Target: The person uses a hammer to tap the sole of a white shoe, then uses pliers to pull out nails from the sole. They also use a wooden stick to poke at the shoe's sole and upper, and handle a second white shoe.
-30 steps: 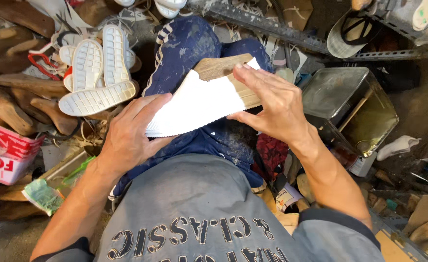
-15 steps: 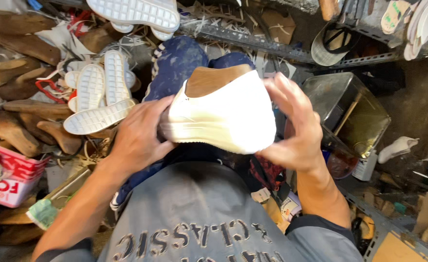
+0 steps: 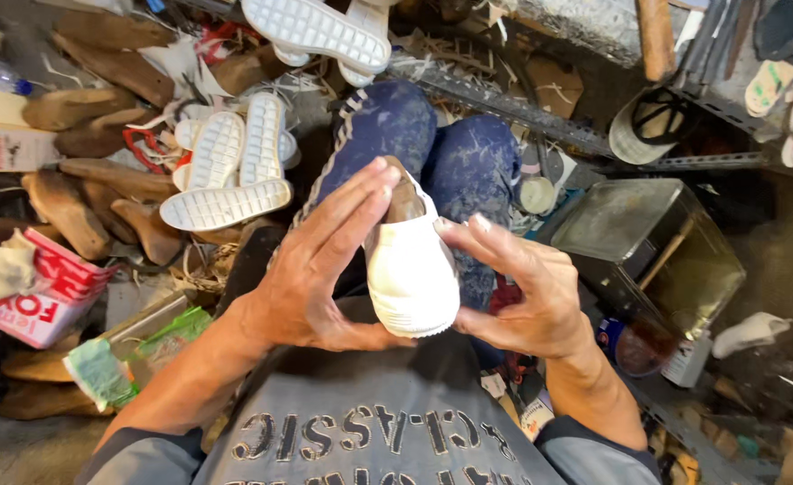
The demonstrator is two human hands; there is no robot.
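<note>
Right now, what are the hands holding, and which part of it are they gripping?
A white shoe on a wooden last, pressed between both palms: left hand flat along one side, right hand cupping the other side near the toe.

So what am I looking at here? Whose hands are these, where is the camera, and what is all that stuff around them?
There is no machine here: a person wears a camera on the head, so you look down over their grey shirt and blue trousers at their own two bare hands. The left hand and the right hand press from either side on a white shoe pulled over a wooden shoe form, held above the lap. To the left lie white shoe soles, tread up, and brown wooden shoe forms. A red and white packet sits lower left. To the right stands a metal tin.
</note>
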